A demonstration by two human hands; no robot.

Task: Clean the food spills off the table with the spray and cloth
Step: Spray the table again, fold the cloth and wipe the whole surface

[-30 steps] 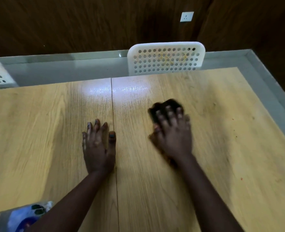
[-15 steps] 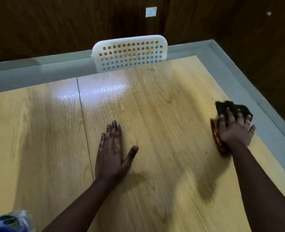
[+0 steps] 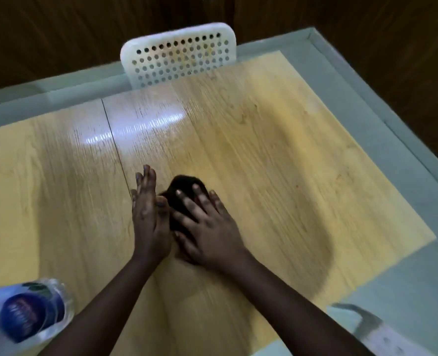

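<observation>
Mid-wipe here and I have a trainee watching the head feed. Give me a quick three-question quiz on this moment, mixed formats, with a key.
1. True or false: the right hand lies on the dark cloth with its fingers spread.
2. Multiple choice: where is the left hand? A) flat on the table's far right corner B) set on edge just left of the cloth C) gripping the bottle
3. Fill in: the bottle with the blue label sits at the near ____ of the table.

Key: 1 true; 2 B; 3 left
</observation>
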